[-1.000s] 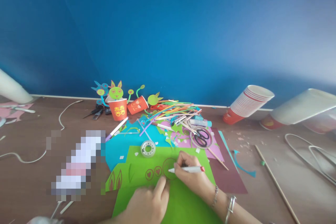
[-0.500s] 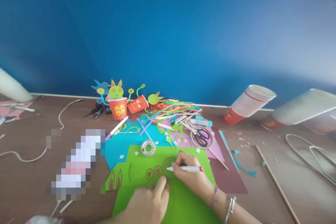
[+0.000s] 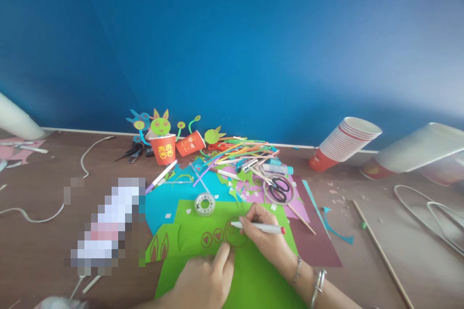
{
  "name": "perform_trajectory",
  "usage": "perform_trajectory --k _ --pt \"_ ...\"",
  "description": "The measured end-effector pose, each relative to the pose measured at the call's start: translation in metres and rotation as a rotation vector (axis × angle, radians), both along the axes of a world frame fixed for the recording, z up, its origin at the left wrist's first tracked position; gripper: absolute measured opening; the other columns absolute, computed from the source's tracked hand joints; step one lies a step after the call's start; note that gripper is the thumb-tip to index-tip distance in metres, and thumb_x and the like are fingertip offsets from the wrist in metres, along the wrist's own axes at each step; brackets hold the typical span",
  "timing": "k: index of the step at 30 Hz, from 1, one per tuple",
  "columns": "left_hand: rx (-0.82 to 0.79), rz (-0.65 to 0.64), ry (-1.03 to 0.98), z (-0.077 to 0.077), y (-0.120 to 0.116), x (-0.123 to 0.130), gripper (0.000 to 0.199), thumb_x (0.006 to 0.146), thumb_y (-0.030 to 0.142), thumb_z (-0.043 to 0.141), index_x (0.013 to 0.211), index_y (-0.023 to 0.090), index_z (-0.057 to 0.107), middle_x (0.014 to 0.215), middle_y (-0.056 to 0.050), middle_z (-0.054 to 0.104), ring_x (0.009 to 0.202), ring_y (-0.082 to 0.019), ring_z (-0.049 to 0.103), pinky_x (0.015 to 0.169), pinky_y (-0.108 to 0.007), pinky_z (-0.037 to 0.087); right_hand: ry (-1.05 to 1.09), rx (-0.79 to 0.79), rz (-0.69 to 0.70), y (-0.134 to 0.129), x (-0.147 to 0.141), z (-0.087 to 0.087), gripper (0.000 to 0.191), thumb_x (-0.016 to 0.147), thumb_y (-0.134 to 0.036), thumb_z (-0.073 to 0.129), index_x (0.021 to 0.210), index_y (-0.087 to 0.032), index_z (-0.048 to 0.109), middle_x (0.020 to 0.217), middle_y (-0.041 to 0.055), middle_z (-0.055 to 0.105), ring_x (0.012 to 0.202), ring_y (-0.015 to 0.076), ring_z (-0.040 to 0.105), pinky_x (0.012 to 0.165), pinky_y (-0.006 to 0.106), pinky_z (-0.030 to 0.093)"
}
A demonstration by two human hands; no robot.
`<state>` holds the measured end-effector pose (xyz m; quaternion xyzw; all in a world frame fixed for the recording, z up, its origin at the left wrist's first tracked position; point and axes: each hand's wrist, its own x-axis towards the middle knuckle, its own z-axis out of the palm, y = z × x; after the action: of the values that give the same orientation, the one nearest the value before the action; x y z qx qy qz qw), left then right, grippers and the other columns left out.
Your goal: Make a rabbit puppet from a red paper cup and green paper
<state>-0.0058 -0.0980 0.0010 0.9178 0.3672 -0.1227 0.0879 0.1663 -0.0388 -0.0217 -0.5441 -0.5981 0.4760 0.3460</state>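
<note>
A green paper sheet (image 3: 261, 275) lies in front of me, with two small circled hearts (image 3: 212, 237) and a larger red circle drawn on it. My right hand (image 3: 264, 236) grips a white marker (image 3: 260, 227) with a red end, its tip at the upper part of the large circle. Pressing on the sheet, my left hand (image 3: 208, 277) has its index finger extended just below the circles and the other fingers curled; it holds nothing. A smaller green piece (image 3: 174, 239) with red ear shapes lies to the left. A tape roll (image 3: 205, 204) rests at the sheet's top edge.
Scissors (image 3: 278, 189), paper scraps and colored sticks (image 3: 242, 149) are heaped behind the sheet. Red cups (image 3: 164, 149) with paper figures stand at the back left, stacked cups (image 3: 344, 142) lean at the right. A wooden stick (image 3: 382, 253) and white cable (image 3: 416, 203) lie to the right.
My right hand has shifted slightly up with the marker, whose tip has moved higher inside the large circle. My left hand stays in place.
</note>
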Motion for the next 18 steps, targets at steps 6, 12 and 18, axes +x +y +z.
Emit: perform_trajectory --k 6,12,18 --pt "0.1 0.019 -0.016 -0.005 -0.004 -0.003 0.031 0.083 0.006 0.04 0.106 0.01 0.06 0.11 -0.016 0.062 0.054 -0.015 0.065 0.041 -0.025 0.054 0.121 0.058 -0.105 0.005 0.01 0.004 0.026 0.079 -0.036 0.057 0.063 -0.022 0.042 0.049 -0.0045 0.05 0.045 0.0099 0.04 0.044 0.022 0.032" --pt "0.191 0.028 -0.009 -0.008 -0.006 -0.004 0.044 0.083 0.012 0.045 0.127 0.012 0.048 0.112 -0.017 0.061 0.046 -0.014 0.062 0.038 -0.024 0.051 0.013 0.041 -0.021 0.004 0.012 -0.003 0.023 0.076 -0.027 0.057 0.06 -0.022 0.04 0.05 -0.0071 0.04 0.044 0.0085 0.035 0.042 0.021 0.027" --pt "0.194 -0.003 -0.003 -0.005 -0.003 -0.003 0.043 0.084 0.011 0.043 0.127 0.011 0.049 0.111 -0.018 0.061 0.048 -0.014 0.063 0.037 -0.023 0.051 -0.079 0.052 -0.01 0.001 0.014 -0.006 0.023 0.075 -0.026 0.055 0.059 -0.023 0.039 0.048 -0.0063 0.041 0.044 0.0091 0.035 0.042 0.022 0.027"
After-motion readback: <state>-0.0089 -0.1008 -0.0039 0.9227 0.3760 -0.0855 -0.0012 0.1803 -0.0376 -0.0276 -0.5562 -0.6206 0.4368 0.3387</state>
